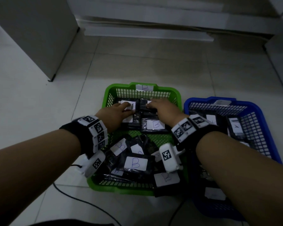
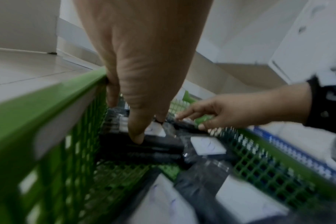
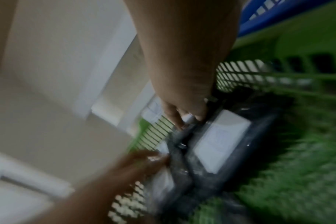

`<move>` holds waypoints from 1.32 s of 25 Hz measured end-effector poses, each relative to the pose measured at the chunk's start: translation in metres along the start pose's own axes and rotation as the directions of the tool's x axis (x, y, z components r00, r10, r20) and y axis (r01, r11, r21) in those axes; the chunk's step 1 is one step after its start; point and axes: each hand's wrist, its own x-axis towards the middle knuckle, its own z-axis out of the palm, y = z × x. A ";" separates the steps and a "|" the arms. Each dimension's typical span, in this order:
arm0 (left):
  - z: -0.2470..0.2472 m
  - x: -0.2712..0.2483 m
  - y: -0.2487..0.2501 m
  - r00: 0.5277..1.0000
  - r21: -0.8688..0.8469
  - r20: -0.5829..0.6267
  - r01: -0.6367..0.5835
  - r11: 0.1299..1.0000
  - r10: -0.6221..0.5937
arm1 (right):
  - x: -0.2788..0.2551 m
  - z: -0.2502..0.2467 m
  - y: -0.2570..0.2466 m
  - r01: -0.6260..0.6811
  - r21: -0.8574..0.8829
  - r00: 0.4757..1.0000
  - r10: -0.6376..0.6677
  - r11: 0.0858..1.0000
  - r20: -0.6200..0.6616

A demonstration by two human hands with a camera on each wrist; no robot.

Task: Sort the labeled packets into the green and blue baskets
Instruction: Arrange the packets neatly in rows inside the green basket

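The green basket (image 1: 108, 92), tagged B on its far rim, holds several black packets with white B labels (image 1: 135, 163). To its right stands the blue basket (image 1: 203, 100), where more labelled black packets (image 1: 235, 126) lie. Both hands reach into the green basket's far end. My left hand (image 1: 128, 108) grips a packet there, thumb on its near edge (image 2: 137, 138) and fingers over the white label. My right hand (image 1: 151, 105) pinches the neighbouring black packet (image 3: 219, 141) at its far edge, between thumb and fingers (image 2: 191, 121). The right wrist view is blurred.
Both baskets sit side by side on a pale tiled floor (image 1: 39, 111). A white cabinet (image 1: 31, 38) stands at the left and white stacked boards (image 1: 153, 30) run along the back. Black cables (image 1: 88, 204) cross the floor near me.
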 end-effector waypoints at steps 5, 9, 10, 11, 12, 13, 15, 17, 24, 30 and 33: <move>-0.012 -0.029 0.012 0.999 -0.277 -0.023 -0.037 0.960 0.032 | -0.036 0.001 -0.034 -0.020 0.337 0.997 0.044 0.941 -0.062; -0.009 -0.042 0.023 0.951 -0.117 0.293 -0.070 0.991 0.102 | -0.053 0.026 -0.059 0.016 0.140 0.961 -0.054 0.990 0.270; -0.008 -0.043 0.023 0.941 -0.144 0.323 -0.058 0.988 0.103 | -0.053 0.030 -0.058 0.003 0.126 0.960 -0.038 0.992 0.276; -0.009 -0.042 0.023 0.937 -0.208 0.336 -0.029 0.978 0.099 | -0.053 0.030 -0.056 -0.034 0.157 0.958 -0.013 0.987 0.286; -0.009 -0.040 0.023 0.939 -0.273 0.331 0.003 0.962 0.091 | -0.053 0.028 -0.053 -0.080 0.204 0.952 0.014 0.976 0.305; -0.010 -0.038 0.023 0.949 -0.317 0.304 0.025 0.948 0.076 | -0.054 0.023 -0.049 -0.130 0.269 0.945 0.037 0.954 0.325; -0.010 -0.032 0.020 0.981 -0.373 0.190 0.046 0.927 0.028 | -0.057 0.009 -0.040 -0.234 0.441 0.935 0.076 0.867 0.347; -0.007 -0.028 0.016 0.996 -0.414 0.083 0.051 0.909 -0.018 | -0.060 -0.007 -0.034 -0.264 0.545 0.946 0.102 0.796 0.309; 0.003 -0.019 0.020 0.996 -0.214 -0.021 -0.091 0.973 0.089 | -0.066 -0.028 -0.019 -0.279 0.519 0.943 0.334 0.808 -0.013; 0.004 -0.014 0.022 0.995 -0.239 0.076 -0.051 0.970 0.071 | -0.072 -0.026 -0.014 -0.330 0.492 0.930 0.368 0.806 0.020; 0.008 -0.018 0.034 0.979 -0.106 0.189 -0.058 0.993 0.077 | -0.071 -0.020 -0.011 -0.276 0.316 0.961 0.271 0.908 0.062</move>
